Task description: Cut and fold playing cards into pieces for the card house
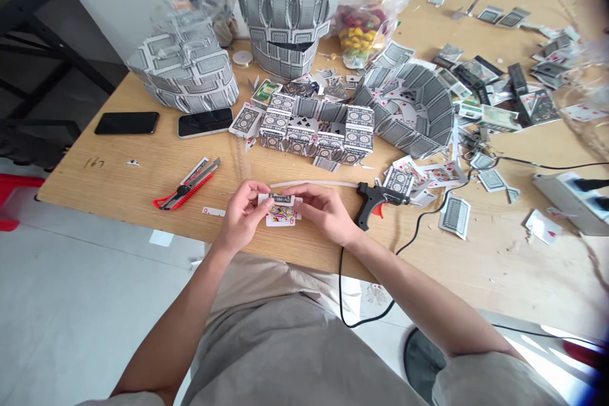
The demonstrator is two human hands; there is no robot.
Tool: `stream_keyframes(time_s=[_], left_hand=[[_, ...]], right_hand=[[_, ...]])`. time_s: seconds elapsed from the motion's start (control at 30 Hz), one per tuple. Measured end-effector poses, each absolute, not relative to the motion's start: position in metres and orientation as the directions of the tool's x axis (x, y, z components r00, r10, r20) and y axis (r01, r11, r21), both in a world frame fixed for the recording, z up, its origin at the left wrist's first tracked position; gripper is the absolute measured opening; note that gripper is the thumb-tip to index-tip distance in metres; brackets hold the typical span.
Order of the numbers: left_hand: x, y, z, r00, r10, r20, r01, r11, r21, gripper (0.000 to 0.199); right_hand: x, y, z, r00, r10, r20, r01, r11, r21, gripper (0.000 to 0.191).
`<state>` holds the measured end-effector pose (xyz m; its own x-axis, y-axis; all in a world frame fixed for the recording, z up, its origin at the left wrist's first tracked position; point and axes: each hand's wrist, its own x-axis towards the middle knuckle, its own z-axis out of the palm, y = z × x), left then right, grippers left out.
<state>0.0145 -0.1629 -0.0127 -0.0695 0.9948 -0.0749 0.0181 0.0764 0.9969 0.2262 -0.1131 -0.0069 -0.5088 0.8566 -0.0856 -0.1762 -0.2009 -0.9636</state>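
My left hand (242,217) and my right hand (322,212) meet above the front edge of the wooden table (143,168). Between their fingertips they pinch a face-up playing card (280,219) with a small, grey-backed card piece (280,199) lying across it. Much of the card is hidden by my fingers. Just beyond my right hand lies a black hot glue gun (375,200) with a red trigger. A long translucent glue stick (314,183) runs behind my fingers toward it.
Models built from playing cards (316,127) stand behind my hands, with larger ones (288,25) beyond. A red utility knife (188,184) and several phones (205,122) lie to the left. Loose cards and card boxes are scattered right; a black cable crosses the table edge.
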Motion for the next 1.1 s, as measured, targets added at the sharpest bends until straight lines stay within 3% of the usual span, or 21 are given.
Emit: stream_keyframes(time_s=[0.2, 0.53, 0.8, 1.1], left_hand=[[0.018, -0.166, -0.015, 0.038, 0.998, -0.051, 0.061, 0.049, 0.997, 0.036], [0.024, -0.162, -0.014, -0.228, 0.973, -0.030, 0.103, 0.054, 0.993, 0.038], [0.023, -0.167, -0.015, -0.195, 0.978, 0.069, 0.234, -0.021, 0.972, 0.029], [0.023, -0.167, -0.015, -0.193, 0.980, 0.050, 0.205, -0.010, 0.979, 0.032]], right_hand=[[0.227, -0.108, -0.007, -0.543, 0.823, -0.166, -0.070, -0.242, -0.968, 0.034], [0.224, -0.110, -0.014, -0.503, 0.835, -0.223, -0.079, -0.301, -0.950, 0.044], [0.222, -0.115, -0.012, -0.519, 0.801, -0.300, -0.032, -0.369, -0.929, 0.042], [0.219, -0.118, -0.017, -0.519, 0.802, -0.296, -0.050, -0.374, -0.926, 0.045]])
